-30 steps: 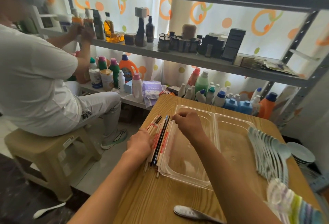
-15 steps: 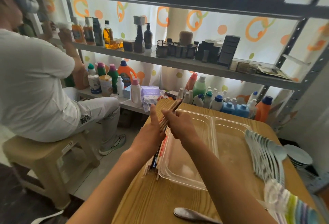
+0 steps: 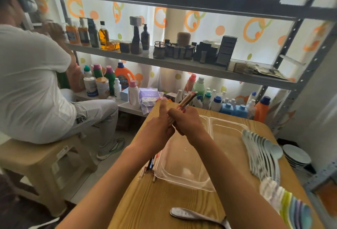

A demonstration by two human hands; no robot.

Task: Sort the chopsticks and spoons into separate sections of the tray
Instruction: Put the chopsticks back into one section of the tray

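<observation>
Lifted off the wooden table (image 3: 164, 208) since a second ago, a bundle of tan and red chopsticks (image 3: 186, 100) points toward one o'clock above the clear two-section plastic tray (image 3: 184, 177). Right hand (image 3: 187, 123) grips it; left hand (image 3: 156, 130) steadies it, thumb raised. Pale blue plastic spoons (image 3: 262, 154) lie fanned at the tray's three o'clock; remaining chopsticks (image 3: 151, 165) rest at its nine o'clock.

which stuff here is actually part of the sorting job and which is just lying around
Job: chopsticks held in both hands, right and left; loose chopsticks; clear tray; white spoons; colourful spoons; grey spoon.

Lying about: shelf bottles; plates.
</observation>
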